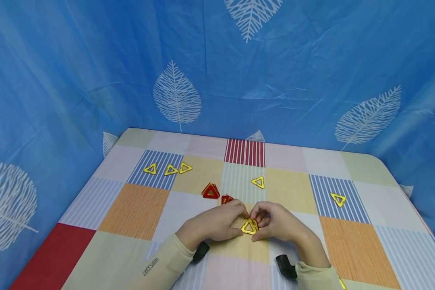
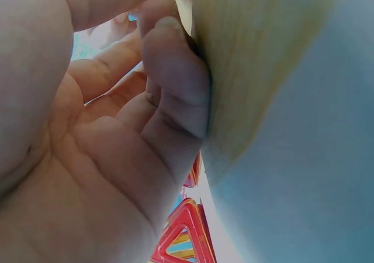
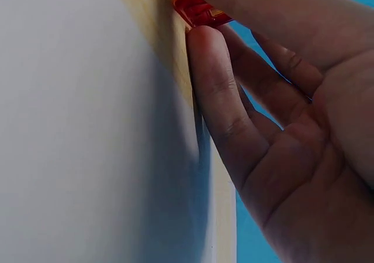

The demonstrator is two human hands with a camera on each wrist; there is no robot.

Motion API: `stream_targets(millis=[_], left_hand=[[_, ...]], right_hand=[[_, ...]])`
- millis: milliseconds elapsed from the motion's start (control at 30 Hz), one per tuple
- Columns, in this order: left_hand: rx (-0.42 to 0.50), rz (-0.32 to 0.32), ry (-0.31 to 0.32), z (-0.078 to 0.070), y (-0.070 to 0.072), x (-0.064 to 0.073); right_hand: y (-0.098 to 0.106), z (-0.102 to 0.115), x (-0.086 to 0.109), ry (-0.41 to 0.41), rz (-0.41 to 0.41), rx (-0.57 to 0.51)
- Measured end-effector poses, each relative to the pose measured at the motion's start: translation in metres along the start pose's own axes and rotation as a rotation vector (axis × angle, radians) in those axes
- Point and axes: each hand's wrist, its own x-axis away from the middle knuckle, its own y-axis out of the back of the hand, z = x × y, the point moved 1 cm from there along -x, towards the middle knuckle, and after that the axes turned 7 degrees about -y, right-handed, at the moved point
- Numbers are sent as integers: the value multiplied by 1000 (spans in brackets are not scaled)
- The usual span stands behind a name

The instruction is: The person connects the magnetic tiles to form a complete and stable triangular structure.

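A few yellow triangular magnetic tiles (image 1: 249, 226) lie close together between my two hands, overlapping at their right side. My left hand (image 1: 222, 220) pinches their left side between curled fingers and thumb. From the right, my right hand (image 1: 280, 221) grips the other side, with thumb low and index finger above. In the right wrist view, a red and amber tile edge (image 3: 201, 9) shows between thumb and fingertip. Just beyond the left hand are red triangular tiles (image 1: 226, 199), partly hidden by its knuckles. The left fingertips are mostly hidden in the left wrist view.
A stack of red triangular tiles (image 1: 211, 191) sits left of the hands. Yellow triangles lie farther back, one (image 1: 150, 168) at left, one (image 1: 258, 182) in the middle, one (image 1: 338, 199) at right. Blue leaf-print cloth (image 1: 293, 80) hangs behind the patchwork-covered table (image 1: 130, 205).
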Motion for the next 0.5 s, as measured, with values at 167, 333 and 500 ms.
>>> stream_targets(millis=[167, 333, 500], left_hand=[[-17, -3, 1, 1, -1, -1], [-24, 6, -12, -1, 2, 1], [55, 3, -40, -2, 14, 5]], right_hand=[[-1, 0, 0, 19, 0, 0], [-2, 0, 1, 32, 0, -6], [-2, -1, 1, 38, 7, -16]])
